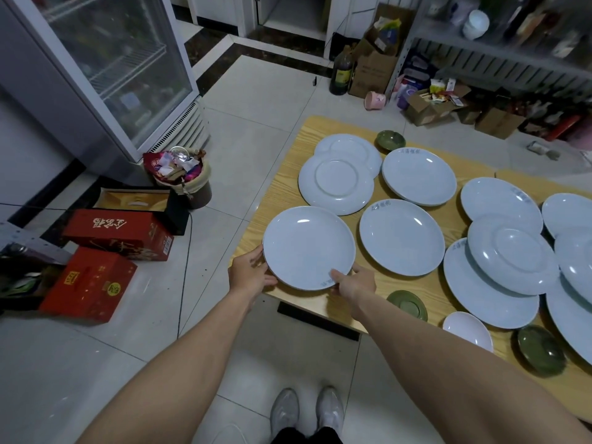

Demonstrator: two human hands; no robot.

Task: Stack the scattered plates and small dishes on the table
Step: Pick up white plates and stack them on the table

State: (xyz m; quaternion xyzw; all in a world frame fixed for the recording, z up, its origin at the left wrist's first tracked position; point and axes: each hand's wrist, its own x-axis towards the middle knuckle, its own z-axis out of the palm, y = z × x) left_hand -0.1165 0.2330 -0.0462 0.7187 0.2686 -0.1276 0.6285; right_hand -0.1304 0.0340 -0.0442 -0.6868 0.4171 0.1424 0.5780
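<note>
Gripped at two places on its rim, the pale plate (309, 248) is held by both hands. The left hand (251, 274) is curled round the left edge. The right hand (354, 282) pinches the near edge, with the thumb laid on top and the fingers tucked beneath. The plate is seen face up at the near left corner of the wooden table (288, 174), its near rim overhanging the table edge; whether it is lifted or resting cannot be told.

Just right of the pale plate, and apart from it, a second plate (402, 237) lies face up. Beyond the pale plate an inverted plate (336, 185) is laid over the edge of a rear plate (349, 145), and a far green dish (390, 141) is set behind those. To the near right of the pale plate, by the right hand, a near green dish (407, 304) is turned foot up, with a small white dish (467, 328) farther right. More plates are overlapped well to the right.

Left of the pale plate, on the floor, two red boxes (118, 233) and a full waste bin (182, 174) are seen.
</note>
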